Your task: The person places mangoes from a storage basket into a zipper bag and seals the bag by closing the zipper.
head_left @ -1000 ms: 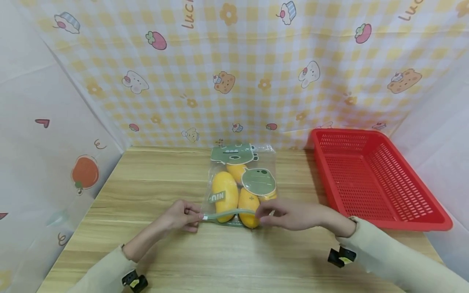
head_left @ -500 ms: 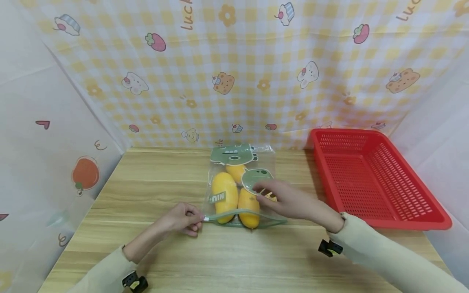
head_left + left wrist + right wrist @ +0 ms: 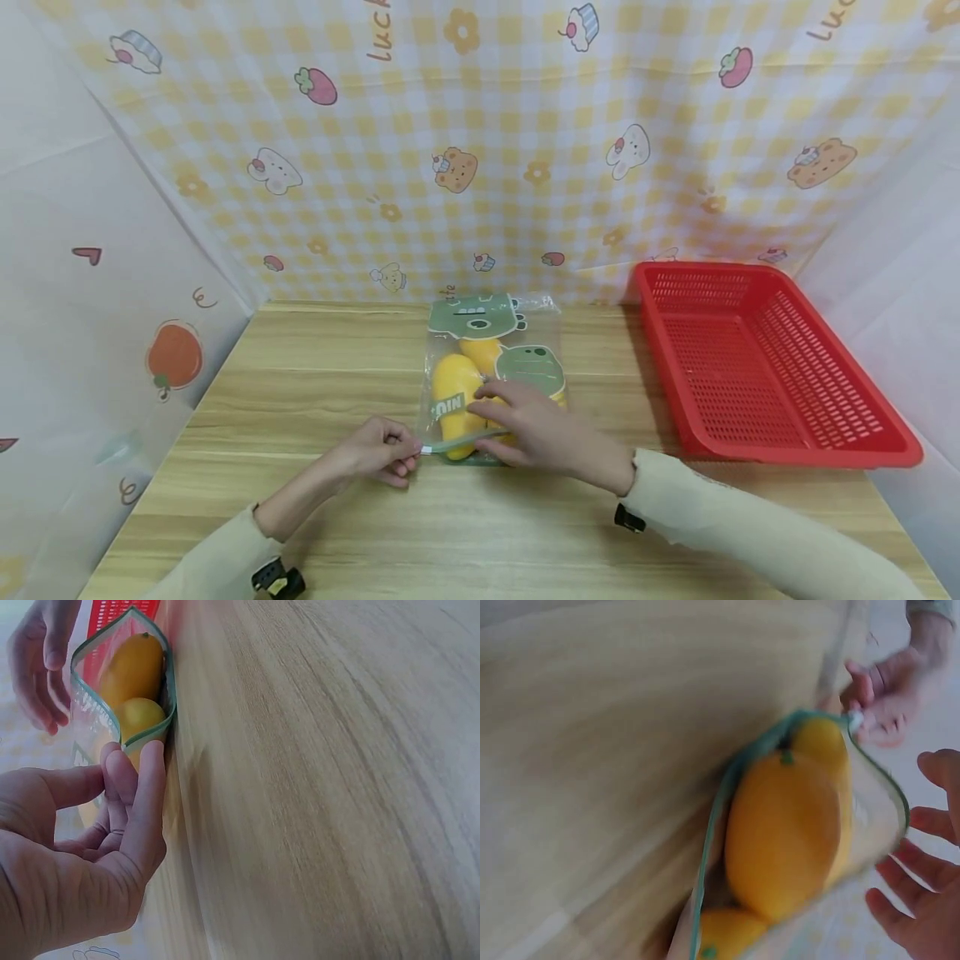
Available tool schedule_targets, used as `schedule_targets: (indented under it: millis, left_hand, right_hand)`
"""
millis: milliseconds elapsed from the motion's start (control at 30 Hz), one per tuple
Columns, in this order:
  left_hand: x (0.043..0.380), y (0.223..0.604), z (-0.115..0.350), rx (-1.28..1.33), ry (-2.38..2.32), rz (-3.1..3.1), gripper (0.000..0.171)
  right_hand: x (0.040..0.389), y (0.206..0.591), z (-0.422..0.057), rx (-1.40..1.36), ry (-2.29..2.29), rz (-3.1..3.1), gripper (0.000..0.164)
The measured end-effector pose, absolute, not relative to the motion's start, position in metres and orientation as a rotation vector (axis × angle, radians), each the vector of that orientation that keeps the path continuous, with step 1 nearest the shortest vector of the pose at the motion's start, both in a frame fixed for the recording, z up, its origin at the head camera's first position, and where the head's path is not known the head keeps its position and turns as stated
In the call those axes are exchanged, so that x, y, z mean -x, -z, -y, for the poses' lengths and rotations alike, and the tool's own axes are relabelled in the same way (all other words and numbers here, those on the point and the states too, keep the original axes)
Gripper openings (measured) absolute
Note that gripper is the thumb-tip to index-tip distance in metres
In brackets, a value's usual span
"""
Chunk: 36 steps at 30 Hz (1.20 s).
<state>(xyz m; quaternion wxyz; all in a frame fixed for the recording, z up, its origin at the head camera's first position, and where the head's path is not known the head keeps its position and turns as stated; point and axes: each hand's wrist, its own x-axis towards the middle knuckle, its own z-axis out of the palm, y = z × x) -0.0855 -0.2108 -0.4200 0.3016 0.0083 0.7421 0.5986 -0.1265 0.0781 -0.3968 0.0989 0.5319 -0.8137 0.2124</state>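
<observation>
A clear zip bag (image 3: 529, 367) with green cartoon prints lies on the table, its mouth toward me. Inside are several yellow mangoes (image 3: 455, 375); in the right wrist view, one mango (image 3: 784, 832) shows a green stem end at the gaping mouth. My left hand (image 3: 381, 450) pinches the left corner of the mouth, at the white zip slider (image 3: 426, 450). Over the near right part of the bag hovers my right hand (image 3: 543, 432), fingers spread and loosely bent, hiding some mangoes. In the right wrist view its fingertips (image 3: 922, 817) are right at the bag's upper edge.
A red perforated plastic basket (image 3: 750, 375) stands at the right of the wooden table (image 3: 322, 350). A yellow checked cloth (image 3: 525, 217) hangs behind the table, and white printed sheets (image 3: 97, 333) close off the sides.
My right hand has left the right end of the bag's mouth, lifted over the bag and moved left. The left hand keeps its pinch on the corner.
</observation>
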Motion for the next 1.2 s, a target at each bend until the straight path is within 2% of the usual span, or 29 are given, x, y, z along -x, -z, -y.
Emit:
schedule_targets:
  millis: [533,867,1200]
  left_hand:
    - [0.084,0.425,0.215,-0.030,-1.587,-2.006,0.016]
    - [0.082,0.425,0.216,-0.037,-1.577,-2.028,0.016]
    - [0.083,0.426,0.216,-0.036,-1.577,-2.029,0.017]
  right_hand:
    - [0.103,0.423,-0.004,-1.592,-0.158,2.329,0.023]
    - [0.101,0.431,0.010,-1.541,0.042,2.264,0.011]
    - [0.100,0.438,0.015,-1.510,0.266,2.260,0.017]
